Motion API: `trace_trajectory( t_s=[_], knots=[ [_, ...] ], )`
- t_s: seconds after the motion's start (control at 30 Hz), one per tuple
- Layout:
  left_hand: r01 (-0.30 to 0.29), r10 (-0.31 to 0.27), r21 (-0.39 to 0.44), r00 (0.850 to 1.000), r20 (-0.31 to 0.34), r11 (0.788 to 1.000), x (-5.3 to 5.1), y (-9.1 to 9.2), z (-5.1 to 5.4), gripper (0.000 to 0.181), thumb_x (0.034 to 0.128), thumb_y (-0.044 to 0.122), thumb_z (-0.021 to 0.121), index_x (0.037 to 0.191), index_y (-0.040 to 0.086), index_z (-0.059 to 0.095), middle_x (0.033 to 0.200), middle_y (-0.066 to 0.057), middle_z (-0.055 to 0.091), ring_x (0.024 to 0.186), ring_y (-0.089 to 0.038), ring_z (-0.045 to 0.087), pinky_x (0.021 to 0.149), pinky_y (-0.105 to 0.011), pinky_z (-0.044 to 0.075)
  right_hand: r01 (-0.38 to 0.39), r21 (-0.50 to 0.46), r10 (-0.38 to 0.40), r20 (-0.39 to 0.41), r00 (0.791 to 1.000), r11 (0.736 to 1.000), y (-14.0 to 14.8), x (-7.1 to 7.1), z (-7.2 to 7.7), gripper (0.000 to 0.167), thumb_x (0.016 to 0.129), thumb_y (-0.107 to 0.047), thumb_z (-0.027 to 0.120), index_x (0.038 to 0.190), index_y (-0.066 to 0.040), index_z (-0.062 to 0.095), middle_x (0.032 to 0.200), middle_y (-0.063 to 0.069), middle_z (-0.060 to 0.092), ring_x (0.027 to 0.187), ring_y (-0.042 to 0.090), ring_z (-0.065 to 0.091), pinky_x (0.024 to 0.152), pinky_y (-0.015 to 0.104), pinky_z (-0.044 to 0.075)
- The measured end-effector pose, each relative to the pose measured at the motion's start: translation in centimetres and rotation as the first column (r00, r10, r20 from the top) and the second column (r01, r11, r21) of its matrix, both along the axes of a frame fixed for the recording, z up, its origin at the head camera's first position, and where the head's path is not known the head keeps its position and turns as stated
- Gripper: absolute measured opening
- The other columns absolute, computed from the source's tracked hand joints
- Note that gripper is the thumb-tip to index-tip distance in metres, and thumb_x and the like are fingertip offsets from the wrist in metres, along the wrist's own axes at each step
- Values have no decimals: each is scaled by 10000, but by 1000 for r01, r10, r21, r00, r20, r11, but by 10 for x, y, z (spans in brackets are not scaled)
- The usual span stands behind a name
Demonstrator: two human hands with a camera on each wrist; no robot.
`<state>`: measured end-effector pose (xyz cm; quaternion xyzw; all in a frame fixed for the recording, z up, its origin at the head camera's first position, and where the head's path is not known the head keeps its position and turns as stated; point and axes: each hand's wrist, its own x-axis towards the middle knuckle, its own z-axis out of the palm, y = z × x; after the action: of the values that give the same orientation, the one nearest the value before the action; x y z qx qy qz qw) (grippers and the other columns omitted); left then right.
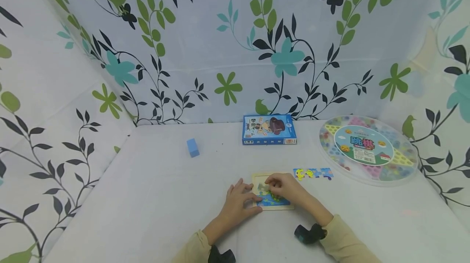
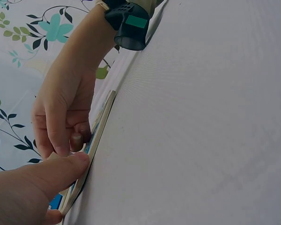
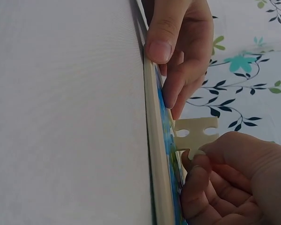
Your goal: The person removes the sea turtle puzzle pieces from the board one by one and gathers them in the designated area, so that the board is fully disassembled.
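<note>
Fingers of the right hand (image 1: 282, 185) meet in a narrow pinch on a puzzle piece (image 3: 196, 133), its plain, pale side turned toward the right wrist's camera. The piece stands tilted over the upper part of a wooden puzzle frame (image 1: 273, 208); I can't tell from here whether its edge touches what lies inside. Across from it, the left hand (image 1: 238, 203) is spread wide, its thumb on the frame's rim near the lower left corner and another finger reaching in over the printed part. Blue, with bits of yellow and green, fills the lower part of the frame, while the upper left shows pale and unprinted.

The frame lies flat on the white counter (image 1: 147, 197), in front of the person. Just past its upper right corner sits a short row of loose pieces (image 1: 313, 173), blue and yellow. Farther back is a blue box (image 1: 269, 130) with a brown hat printed on top, and to the right of that a big round game board (image 1: 367, 144) with a colourful label. Off to the left, well apart, rests a small blue block (image 1: 192, 148). Behind everything hangs a cloth (image 1: 198, 50) printed with leaves, flowers and birds.
</note>
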<state>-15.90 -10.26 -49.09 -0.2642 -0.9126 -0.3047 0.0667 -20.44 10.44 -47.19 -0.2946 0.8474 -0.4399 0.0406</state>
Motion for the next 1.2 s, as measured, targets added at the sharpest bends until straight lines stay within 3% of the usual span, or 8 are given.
trace_trajectory(
  t_s=[0.23,0.67,0.93,1.1,1.2],
  knots=[
    [-4,4,-2,1000,11,1000,1,0,1,237,750,392,686,913,219,696,1154,-78,516,1231,-405,280,921,-638,176,-1,-8,2,64,998,1000,0,-1,-1,141,777,30,605,906,-20,632,736,-38,550,635,109,499,544,222,453],
    [-12,12,-20,1000,29,1000,1,0,1,233,763,406,671,906,223,692,1174,-77,516,1239,-385,277,936,-623,171,12,11,-13,89,996,1000,1,1,1,153,773,6,625,918,-37,642,728,-49,547,636,111,492,559,217,445],
    [18,-16,44,999,-39,999,4,0,-2,286,769,440,645,891,185,692,1107,-123,533,1179,-452,326,871,-674,201,33,3,-33,111,993,999,10,8,7,172,763,-5,621,929,-45,644,739,-41,555,628,119,492,541,225,442],
    [-10,10,9,1000,27,1000,3,1,2,261,755,409,673,920,208,694,1145,-96,522,1221,-410,294,924,-638,172,100,-3,-99,59,993,995,30,10,15,185,758,9,609,935,-38,640,811,-8,601,673,130,526,580,240,466],
    [-13,13,-1,999,34,1000,2,1,4,251,752,390,682,926,211,693,1151,-90,518,1230,-400,287,934,-628,166,128,2,-128,20,992,992,46,10,18,185,755,23,611,933,-19,638,822,9,607,681,128,527,590,239,468]
  ],
)
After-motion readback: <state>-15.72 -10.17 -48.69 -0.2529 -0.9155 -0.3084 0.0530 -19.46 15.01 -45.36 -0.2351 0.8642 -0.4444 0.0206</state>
